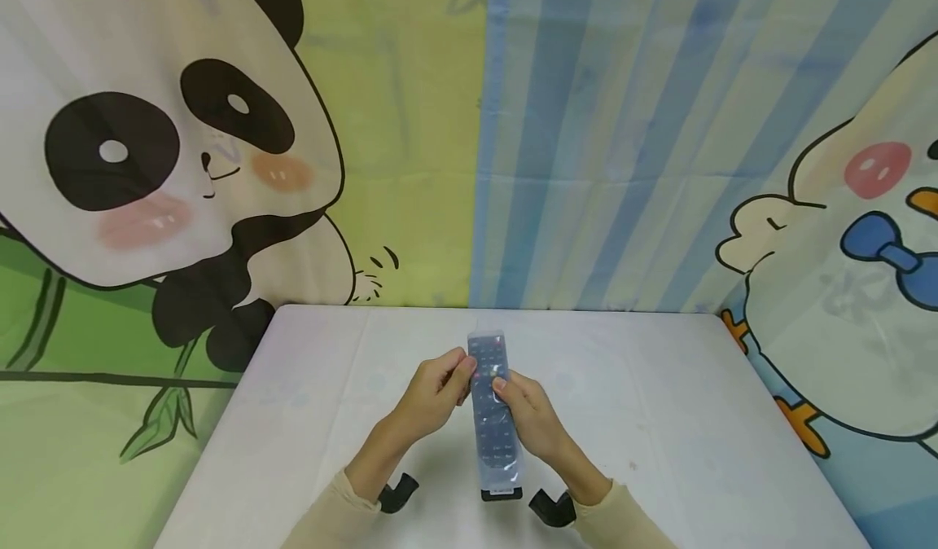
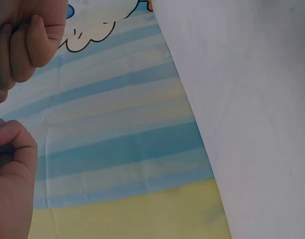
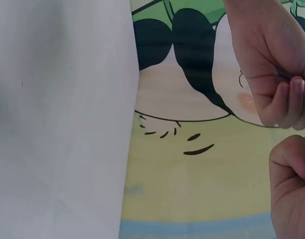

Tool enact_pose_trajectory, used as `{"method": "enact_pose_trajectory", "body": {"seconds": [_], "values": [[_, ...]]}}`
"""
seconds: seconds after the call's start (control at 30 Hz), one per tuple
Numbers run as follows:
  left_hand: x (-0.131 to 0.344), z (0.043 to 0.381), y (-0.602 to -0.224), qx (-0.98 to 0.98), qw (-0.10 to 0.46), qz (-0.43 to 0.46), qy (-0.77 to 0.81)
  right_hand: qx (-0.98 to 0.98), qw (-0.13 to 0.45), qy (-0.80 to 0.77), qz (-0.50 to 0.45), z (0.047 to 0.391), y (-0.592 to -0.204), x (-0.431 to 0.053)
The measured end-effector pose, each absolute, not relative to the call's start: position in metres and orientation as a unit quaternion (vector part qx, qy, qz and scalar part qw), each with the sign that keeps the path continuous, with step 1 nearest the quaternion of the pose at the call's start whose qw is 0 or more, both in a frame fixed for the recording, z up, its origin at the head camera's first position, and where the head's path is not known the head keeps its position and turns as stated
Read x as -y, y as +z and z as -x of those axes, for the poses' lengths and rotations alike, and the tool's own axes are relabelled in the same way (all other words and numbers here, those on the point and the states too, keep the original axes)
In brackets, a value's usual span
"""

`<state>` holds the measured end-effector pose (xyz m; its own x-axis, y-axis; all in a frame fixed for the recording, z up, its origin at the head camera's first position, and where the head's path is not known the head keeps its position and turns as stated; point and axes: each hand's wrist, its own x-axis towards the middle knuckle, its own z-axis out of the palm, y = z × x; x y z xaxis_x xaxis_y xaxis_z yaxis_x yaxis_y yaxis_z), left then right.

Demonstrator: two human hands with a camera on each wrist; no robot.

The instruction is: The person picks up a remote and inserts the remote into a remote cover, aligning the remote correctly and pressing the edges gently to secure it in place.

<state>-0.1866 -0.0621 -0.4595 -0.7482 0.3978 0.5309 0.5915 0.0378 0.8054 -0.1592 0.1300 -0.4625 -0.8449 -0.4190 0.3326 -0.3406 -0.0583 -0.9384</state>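
A dark remote control (image 1: pixel 493 419) with rows of small buttons, inside a clear plastic sleeve, is held up over the white table in the head view. Its black lower end (image 1: pixel 501 495) carries a white label. My left hand (image 1: pixel 432 393) pinches the sleeve at the upper left edge, fingers curled in. On the other side my right hand (image 1: pixel 533 415) grips it, thumb lying across the button face. The left wrist view has the left hand (image 2: pixel 13 174) low at its edge; the right wrist view has the right hand (image 3: pixel 292 184). The remote is out of sight in both wrist views.
The white table (image 1: pixel 352 402) spreads beneath both hands and ends at a printed curtain (image 1: pixel 410 125) behind. A panda figure is on the left, a white bird on the right. Black curved straps (image 1: pixel 399 494) stick out by both wrists.
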Motion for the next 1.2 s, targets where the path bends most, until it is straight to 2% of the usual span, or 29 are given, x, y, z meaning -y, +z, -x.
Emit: {"method": "enact_pose_trajectory", "body": {"seconds": [0.17,0.4,0.7,0.83,1.07,1.13,1.2], "values": [[0.062,0.177,-0.463,0.680,0.079,0.372,-0.627,-0.682,0.014,-0.675,0.281,0.154,-0.461,-0.126],[0.066,0.169,-0.459,0.666,0.027,0.358,-0.654,-0.673,0.040,-0.665,0.322,0.153,-0.456,-0.127],[0.078,0.179,-0.451,0.673,-0.105,0.308,-0.664,-0.695,0.073,-0.596,0.395,0.157,-0.449,-0.132],[0.081,0.183,-0.453,0.664,-0.142,0.310,-0.665,-0.695,0.093,-0.585,0.407,0.158,-0.449,-0.133],[0.076,0.184,-0.456,0.664,-0.147,0.320,-0.660,-0.690,0.142,-0.586,0.399,0.159,-0.447,-0.133],[0.073,0.183,-0.456,0.661,-0.135,0.307,-0.671,-0.690,0.142,-0.590,0.396,0.160,-0.448,-0.131],[0.071,0.183,-0.456,0.657,-0.118,0.282,-0.689,-0.700,0.110,-0.590,0.386,0.161,-0.450,-0.128]]}}
